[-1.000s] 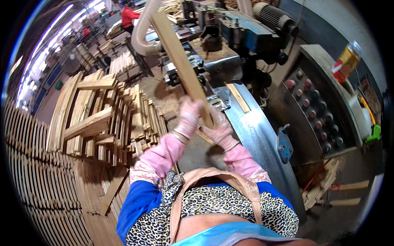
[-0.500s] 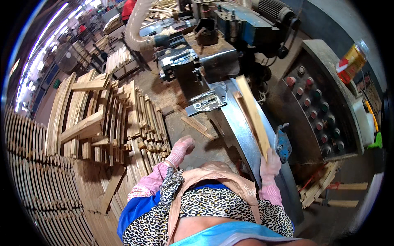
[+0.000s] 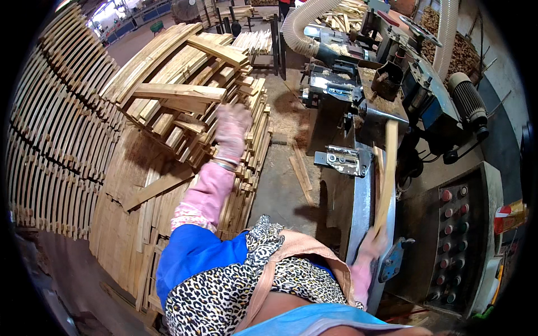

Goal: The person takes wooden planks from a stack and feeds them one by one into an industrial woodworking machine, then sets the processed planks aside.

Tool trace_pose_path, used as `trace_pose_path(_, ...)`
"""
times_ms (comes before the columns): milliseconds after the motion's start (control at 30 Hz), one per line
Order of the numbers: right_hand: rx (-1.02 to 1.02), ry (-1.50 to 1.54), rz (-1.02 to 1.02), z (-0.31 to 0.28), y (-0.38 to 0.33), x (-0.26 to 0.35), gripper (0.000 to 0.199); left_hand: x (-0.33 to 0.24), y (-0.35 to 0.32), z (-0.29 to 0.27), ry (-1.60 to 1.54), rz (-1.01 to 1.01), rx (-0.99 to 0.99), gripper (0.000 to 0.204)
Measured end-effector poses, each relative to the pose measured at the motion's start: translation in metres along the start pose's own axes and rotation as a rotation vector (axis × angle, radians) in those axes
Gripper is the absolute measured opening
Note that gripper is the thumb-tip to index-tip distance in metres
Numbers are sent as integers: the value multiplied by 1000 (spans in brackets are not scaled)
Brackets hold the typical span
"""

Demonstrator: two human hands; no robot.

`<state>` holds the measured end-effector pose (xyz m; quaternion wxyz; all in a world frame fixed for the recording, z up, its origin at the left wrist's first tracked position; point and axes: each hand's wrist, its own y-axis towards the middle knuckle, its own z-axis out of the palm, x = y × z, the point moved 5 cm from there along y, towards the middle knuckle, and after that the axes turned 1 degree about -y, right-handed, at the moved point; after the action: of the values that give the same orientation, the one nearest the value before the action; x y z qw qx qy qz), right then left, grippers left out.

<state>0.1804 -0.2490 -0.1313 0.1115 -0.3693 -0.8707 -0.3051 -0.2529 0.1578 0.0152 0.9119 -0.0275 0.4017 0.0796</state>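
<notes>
My right hand (image 3: 371, 245), in a pale glove, grips the near end of a wooden strip (image 3: 388, 173). That strip lies lengthwise along the metal machine bed (image 3: 358, 224), its far end close to the machine's metal housing. A second, darker strip (image 3: 379, 159) shows just left of it, partly hidden. My left hand (image 3: 232, 129), gloved too, is stretched out over the right side of a stack of wooden pieces (image 3: 168, 120). Motion smears its fingers, and whether they touch the wood I cannot tell.
A blue bracket (image 3: 394, 260) stands right of my right hand, by a control panel (image 3: 457, 241) with several buttons. Two loose strips (image 3: 301, 173) lie on the floor between stack and machine. Tall piles of slats (image 3: 56, 140) rise at the left. A ribbed hose (image 3: 300, 31) hangs beyond.
My left hand has moved from near my body forward to the wood stack. The strip under my right hand has advanced along the bed toward the machine. The view has swung left.
</notes>
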Motion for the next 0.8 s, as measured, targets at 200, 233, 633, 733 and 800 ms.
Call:
trace_pose_path(200, 282, -134, -74, -111, -136, -53, 26, -74, 68, -42, 16, -43, -366, 63)
trace_pose_path(233, 295, -123, -56, -117, -135, -46, 26, -81, 76, -50, 28, -65, -386, 62)
trace_pose_path(633, 118, -98, 12, -87, -113, -55, 47, -74, 92, -39, 131, -127, -365, 63)
trace_pose_path(733, 143, -31, 20, -114, -98, -32, 28, -88, 69, -44, 95, -82, -352, 51)
trace_pose_path(800, 160, 62, 172, -91, -79, -29, 30, -86, 75, -50, 0, -56, -261, 41)
